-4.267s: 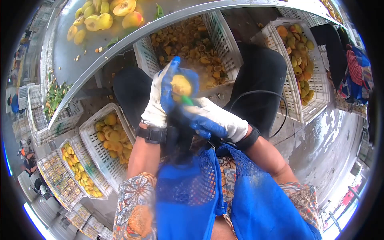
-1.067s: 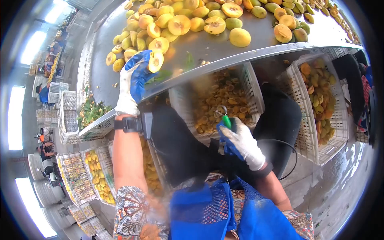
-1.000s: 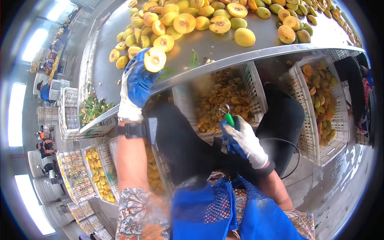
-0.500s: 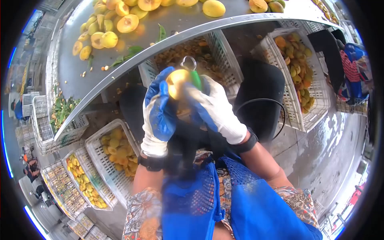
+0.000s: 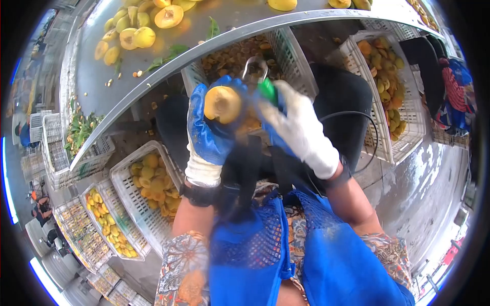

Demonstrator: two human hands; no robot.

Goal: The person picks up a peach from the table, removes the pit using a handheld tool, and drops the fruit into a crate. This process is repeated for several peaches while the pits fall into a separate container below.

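My left hand (image 5: 206, 133), in a blue and white glove, is closed around a yellow peach half (image 5: 222, 103) held up in front of me. My right hand (image 5: 301, 127), in a white and blue glove, grips a green-handled pitting tool (image 5: 260, 79) whose metal loop sits just right of the fruit. Both hands are close together above my lap, below the edge of the metal table (image 5: 168, 61).
Whole and halved peaches (image 5: 138, 30) lie on the metal table. White crates hold fruit pieces under the table (image 5: 286, 46), at the right (image 5: 383, 76) and at the lower left (image 5: 145, 183). A black cable (image 5: 365, 148) loops by my right wrist. The floor at right is wet.
My left hand took a peach half from the table and brought it down in front of me. My right hand rose with the pitting tool to meet it.
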